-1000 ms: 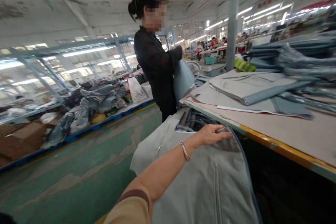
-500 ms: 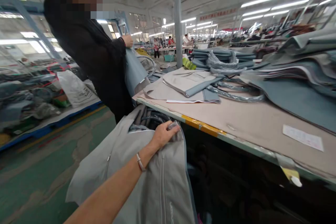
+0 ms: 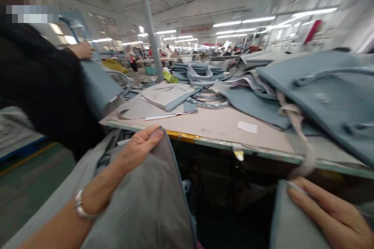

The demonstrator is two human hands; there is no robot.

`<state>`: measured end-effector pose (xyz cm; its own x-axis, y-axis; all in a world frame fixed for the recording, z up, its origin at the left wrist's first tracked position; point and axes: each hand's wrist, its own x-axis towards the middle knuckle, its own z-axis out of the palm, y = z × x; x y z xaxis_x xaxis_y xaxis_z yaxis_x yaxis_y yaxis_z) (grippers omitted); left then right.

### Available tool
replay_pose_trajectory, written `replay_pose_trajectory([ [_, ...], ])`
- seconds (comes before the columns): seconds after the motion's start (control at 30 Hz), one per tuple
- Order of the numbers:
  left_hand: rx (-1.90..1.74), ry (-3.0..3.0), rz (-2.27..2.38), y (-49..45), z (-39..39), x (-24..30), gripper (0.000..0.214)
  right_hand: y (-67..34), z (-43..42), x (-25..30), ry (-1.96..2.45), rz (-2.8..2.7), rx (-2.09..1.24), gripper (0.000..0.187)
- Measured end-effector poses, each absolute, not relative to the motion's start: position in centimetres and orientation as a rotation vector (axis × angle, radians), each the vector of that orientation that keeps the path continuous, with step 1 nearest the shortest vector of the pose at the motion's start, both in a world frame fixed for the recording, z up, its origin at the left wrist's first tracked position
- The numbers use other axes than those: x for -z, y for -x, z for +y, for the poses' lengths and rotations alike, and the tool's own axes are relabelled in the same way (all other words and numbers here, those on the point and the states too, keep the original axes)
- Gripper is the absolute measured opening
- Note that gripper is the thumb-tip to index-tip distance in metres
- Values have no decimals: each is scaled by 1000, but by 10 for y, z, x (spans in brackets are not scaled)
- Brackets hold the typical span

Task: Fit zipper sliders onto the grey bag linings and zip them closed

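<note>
My left hand (image 3: 137,149) pinches the top corner of a large grey fabric bag (image 3: 143,198) with a blue bound edge. The bag hangs beside the table's front edge, and dark loops show in its opening at the left. At the lower right, my right hand (image 3: 330,210) is closed on the corner of a grey fabric panel (image 3: 292,220), also blue along its edge. Whether that panel belongs to the same bag, I cannot tell; its lower part lies outside the view.
A table (image 3: 216,124) carries flat grey and blue pieces (image 3: 166,95), plastic-wrapped handles (image 3: 207,103), a paper slip (image 3: 247,127) and a blue stack (image 3: 318,81) with a hanging beige strap (image 3: 300,132). At the left stands a co-worker (image 3: 43,85) holding a blue-grey piece (image 3: 101,83).
My right hand has come into view at the lower right, holding a grey panel's corner. The view has swung right, and my left hand still grips the bag's corner.
</note>
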<state>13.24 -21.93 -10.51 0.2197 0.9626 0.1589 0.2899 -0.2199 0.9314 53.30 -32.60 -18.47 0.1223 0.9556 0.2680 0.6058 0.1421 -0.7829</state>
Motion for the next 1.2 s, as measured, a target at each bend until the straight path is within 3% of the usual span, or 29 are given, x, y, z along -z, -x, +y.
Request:
replay_pose_trajectory([
  [0.1,-950,-1655,1061,-154,-211,82,26,-535,-338,163,1540,-1668,-743,51],
  [0.23,-499,-1843,944,-185,-190,54,27,-522,-328,146,1475,-1722,-756,50],
  [0.33,-307,-1933,897,-215,-185,60,31,-515,-318,142,1433,-1782,-785,46],
  [0.6,-235,-1726,796,-271,-193,147,37,-516,-282,149,1429,-1812,-934,39],
  [1.2,-118,-1689,745,-294,-166,158,30,-518,-243,163,1297,-1759,-1261,39],
])
